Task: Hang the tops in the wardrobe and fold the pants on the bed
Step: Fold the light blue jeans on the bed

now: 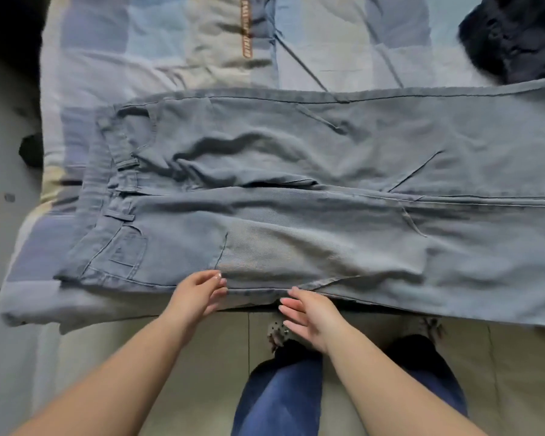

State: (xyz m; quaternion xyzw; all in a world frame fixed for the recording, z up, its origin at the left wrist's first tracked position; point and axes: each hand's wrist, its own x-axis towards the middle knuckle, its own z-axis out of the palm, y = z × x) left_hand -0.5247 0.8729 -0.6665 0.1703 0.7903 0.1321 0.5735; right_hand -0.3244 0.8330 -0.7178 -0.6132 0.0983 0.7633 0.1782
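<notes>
A pair of grey-blue jeans point(296, 190) lies spread flat across the bed, waistband at the left, both legs running off the right edge of view. My left hand point(199, 294) hovers at the near edge of the lower leg, fingers apart and slightly curled, holding nothing. My right hand point(306, 313) is beside it, palm turned inward, fingers spread, just touching or just off the near hem of the same leg. Neither hand grips the fabric.
The bed carries a blue, grey and cream patchwork cover point(170, 51). A dark navy garment point(513, 39) lies bunched at the far right corner. Tiled floor point(202, 357) and my own legs in blue jeans point(283, 394) are below the bed's edge.
</notes>
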